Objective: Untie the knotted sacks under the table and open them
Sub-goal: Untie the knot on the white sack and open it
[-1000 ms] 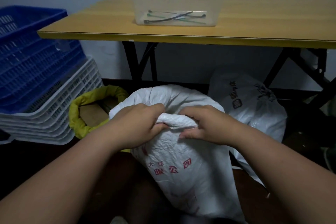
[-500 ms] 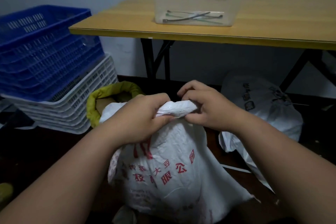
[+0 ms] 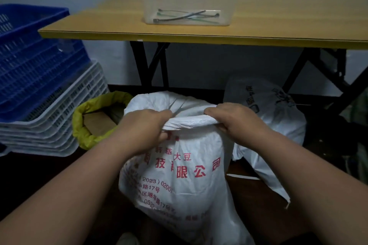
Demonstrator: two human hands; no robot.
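Left hand [image 3: 146, 127] and right hand [image 3: 233, 119], fingers curled, each grip the rolled, crinkled rim of a white woven sack [image 3: 179, 175] on the floor, before the yellow-topped surface [image 3: 258, 32].

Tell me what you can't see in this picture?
- Inside the white woven sack with red print, head view: its bunched mouth, gripped by the left hand and right hand, hides it.
- Second white sack with black print: tied or not, too dim.
- Stacked blue plastic crates: cut off by the left edge.
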